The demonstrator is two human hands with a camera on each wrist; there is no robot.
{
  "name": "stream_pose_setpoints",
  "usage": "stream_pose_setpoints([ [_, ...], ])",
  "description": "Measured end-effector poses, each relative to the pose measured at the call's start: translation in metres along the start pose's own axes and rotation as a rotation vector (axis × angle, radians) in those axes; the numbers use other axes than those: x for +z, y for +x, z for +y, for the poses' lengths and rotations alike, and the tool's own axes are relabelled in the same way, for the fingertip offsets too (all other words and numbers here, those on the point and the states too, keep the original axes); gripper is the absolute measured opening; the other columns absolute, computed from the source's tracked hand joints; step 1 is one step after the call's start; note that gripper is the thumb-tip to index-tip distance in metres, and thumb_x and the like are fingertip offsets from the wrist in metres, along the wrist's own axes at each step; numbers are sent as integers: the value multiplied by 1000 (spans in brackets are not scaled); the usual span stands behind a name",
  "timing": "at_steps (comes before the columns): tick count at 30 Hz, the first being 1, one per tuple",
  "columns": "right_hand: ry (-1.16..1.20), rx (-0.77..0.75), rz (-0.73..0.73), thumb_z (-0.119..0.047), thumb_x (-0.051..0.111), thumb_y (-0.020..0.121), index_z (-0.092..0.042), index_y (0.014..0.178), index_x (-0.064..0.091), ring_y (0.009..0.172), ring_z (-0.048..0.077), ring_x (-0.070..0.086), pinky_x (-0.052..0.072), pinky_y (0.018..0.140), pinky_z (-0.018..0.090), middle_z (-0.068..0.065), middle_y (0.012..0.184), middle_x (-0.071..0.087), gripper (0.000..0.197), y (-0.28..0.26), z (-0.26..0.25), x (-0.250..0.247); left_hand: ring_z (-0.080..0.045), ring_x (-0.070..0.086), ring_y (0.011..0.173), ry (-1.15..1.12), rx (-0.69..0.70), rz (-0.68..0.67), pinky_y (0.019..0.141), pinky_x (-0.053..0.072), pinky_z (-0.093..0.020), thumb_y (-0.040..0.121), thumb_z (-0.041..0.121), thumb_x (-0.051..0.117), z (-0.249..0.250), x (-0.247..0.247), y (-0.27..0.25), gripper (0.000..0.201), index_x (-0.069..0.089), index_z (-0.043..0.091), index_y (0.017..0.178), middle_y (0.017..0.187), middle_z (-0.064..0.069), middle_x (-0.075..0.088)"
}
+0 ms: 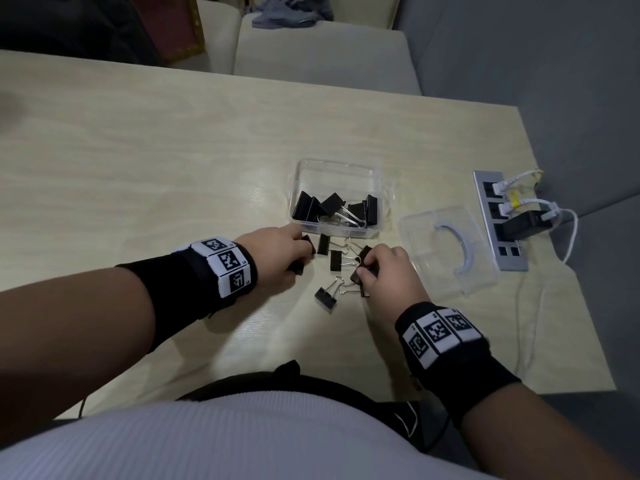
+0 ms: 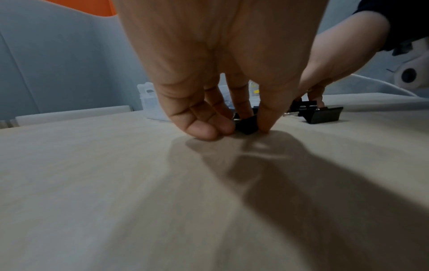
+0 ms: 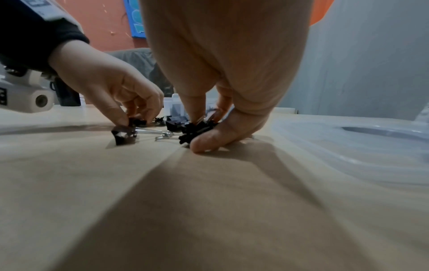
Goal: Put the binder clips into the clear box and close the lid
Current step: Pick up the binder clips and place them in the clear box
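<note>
The clear box (image 1: 304,168) stands open on the table with several black binder clips (image 1: 334,204) inside. Its clear lid (image 1: 446,251) lies flat to the right. Loose black binder clips (image 1: 335,260) lie on the table just in front of the box. My left hand (image 1: 277,252) is down at the left of this pile, thumb and fingers pinching one black clip (image 2: 247,124) on the tabletop. My right hand (image 1: 384,268) is at the right of the pile, fingers curled round black clips (image 3: 197,130) against the table.
A grey power strip (image 1: 498,220) with white plugs and a black adapter sits beside the lid, near the table's right edge. White cables (image 1: 568,233) trail off it. Cushioned seats stand beyond the table's far edge.
</note>
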State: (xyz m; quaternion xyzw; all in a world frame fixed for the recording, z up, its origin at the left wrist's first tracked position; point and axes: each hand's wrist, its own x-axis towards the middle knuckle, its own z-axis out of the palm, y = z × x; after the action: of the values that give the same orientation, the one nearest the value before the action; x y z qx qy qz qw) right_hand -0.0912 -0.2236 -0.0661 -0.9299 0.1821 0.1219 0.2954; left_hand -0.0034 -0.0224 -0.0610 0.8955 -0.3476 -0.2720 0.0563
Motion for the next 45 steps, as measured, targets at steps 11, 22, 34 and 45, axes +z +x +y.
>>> stream_pose_setpoints([
  [11,-141,-130,-145,-25,72,81,-26,117,58,89,14,55,47,88,23,-2,120,36,39,-9,6,-2,-25,52,100,-33,-18,64,82,51,-41,69,27,68,-17,-3,-5,30,62,28,99,121,5,49],
  [22,-121,-127,-101,-13,66,80,-18,96,60,83,17,57,50,79,27,-2,110,44,18,-7,8,-4,-18,55,79,-159,43,151,72,50,-32,72,37,69,-18,-10,-7,29,54,20,90,91,5,49],
  [34,-185,-173,-59,-16,58,83,-14,99,56,79,23,53,46,69,33,-1,100,47,17,-5,-2,-1,-17,59,87,-384,-212,546,82,45,-29,79,36,73,-15,-81,63,36,59,19,107,106,-1,52],
  [45,261,-102,25,-14,61,81,-23,88,60,79,18,65,59,69,38,-3,97,60,11,-5,-5,-18,-15,55,74,-306,-197,450,69,42,-29,85,28,58,-31,-51,25,15,57,25,100,93,5,55],
])
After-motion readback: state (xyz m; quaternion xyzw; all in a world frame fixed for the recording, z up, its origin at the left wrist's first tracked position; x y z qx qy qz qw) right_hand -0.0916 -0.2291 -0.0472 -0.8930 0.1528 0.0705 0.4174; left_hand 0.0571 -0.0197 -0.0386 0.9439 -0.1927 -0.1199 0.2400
